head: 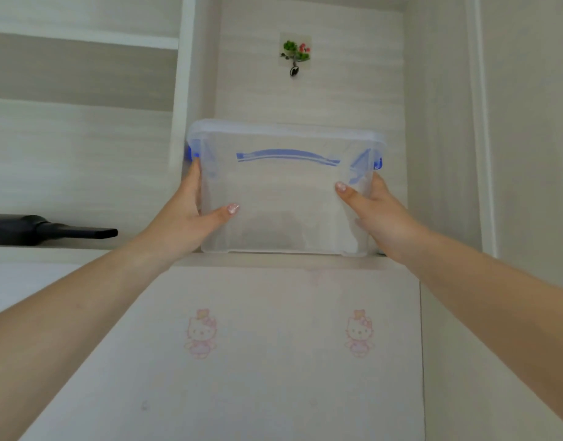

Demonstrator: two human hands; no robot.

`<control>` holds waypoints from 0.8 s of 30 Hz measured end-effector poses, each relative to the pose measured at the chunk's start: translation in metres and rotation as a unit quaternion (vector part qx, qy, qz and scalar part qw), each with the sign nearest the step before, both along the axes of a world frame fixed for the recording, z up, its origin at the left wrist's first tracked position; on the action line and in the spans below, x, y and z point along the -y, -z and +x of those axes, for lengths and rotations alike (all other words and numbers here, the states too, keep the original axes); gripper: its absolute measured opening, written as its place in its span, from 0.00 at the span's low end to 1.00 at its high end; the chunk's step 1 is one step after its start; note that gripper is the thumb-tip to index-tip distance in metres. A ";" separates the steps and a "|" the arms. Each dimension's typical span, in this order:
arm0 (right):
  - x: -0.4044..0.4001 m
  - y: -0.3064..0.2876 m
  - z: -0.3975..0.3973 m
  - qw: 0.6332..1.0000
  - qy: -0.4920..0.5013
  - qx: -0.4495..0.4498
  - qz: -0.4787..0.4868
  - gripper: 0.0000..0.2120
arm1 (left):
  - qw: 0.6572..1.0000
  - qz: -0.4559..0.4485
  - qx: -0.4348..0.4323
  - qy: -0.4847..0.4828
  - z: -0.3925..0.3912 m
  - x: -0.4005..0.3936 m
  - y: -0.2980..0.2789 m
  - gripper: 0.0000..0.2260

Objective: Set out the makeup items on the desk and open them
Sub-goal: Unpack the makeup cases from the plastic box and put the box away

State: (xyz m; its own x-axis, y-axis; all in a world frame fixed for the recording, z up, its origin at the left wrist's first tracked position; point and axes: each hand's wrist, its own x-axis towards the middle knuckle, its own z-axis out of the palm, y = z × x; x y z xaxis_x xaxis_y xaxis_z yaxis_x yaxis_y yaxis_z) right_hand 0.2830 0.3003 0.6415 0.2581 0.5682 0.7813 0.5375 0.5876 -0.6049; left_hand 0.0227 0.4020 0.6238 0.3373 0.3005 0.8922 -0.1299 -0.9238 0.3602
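Up on a high shelf, in a tall narrow nook, we see a clear plastic box. It has a pale lid, a blue handle lying flat on top, and a blue clip on each end. The box sits on the shelf, close to its front edge. We cannot tell what is inside, because the walls are cloudy.

We hold the box with both hands. Our left hand grips the left end, with the thumb pressed on the front wall and the fingers going up the side near the left clip. Our right hand grips the right end the same way, with the thumb on the front and the fingers round the side, mostly hidden. Both arms reach up and are bare.

On the back wall above the box we see a small hook with green leaves and red flowers on it. To the left, on a lower ledge, lies a black thing with a long nozzle, well away from the box. Below the shelf we see a white cupboard front with two pink cartoon cats printed on it.
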 end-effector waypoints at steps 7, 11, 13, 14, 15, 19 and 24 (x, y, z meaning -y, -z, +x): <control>-0.022 0.002 0.014 0.999 -0.014 0.039 -0.032 0.43 | 0.997 -0.053 0.033 -0.055 0.011 -0.010 0.009 0.29; -0.031 0.005 0.019 0.998 -0.013 0.057 -0.020 0.43 | 0.993 -0.063 0.019 -0.098 0.016 -0.018 0.005 0.30; -0.035 0.006 0.021 0.998 -0.014 0.053 -0.020 0.44 | 0.991 -0.060 0.017 -0.115 0.017 -0.021 0.003 0.30; -0.036 0.007 0.023 0.998 -0.016 0.051 -0.020 0.44 | 0.991 -0.063 0.017 -0.120 0.018 -0.021 0.004 0.29; -0.037 0.008 0.023 0.998 -0.019 0.052 -0.015 0.43 | 0.990 -0.066 0.017 -0.120 0.018 -0.021 0.005 0.29; -0.032 0.010 0.018 0.999 -0.005 0.051 0.005 0.35 | 0.988 -0.085 0.027 -0.128 0.017 -0.018 0.007 0.27; -0.021 0.016 0.013 0.996 0.075 -0.016 0.040 0.34 | 0.984 -0.086 0.068 -0.137 0.019 -0.003 0.018 0.20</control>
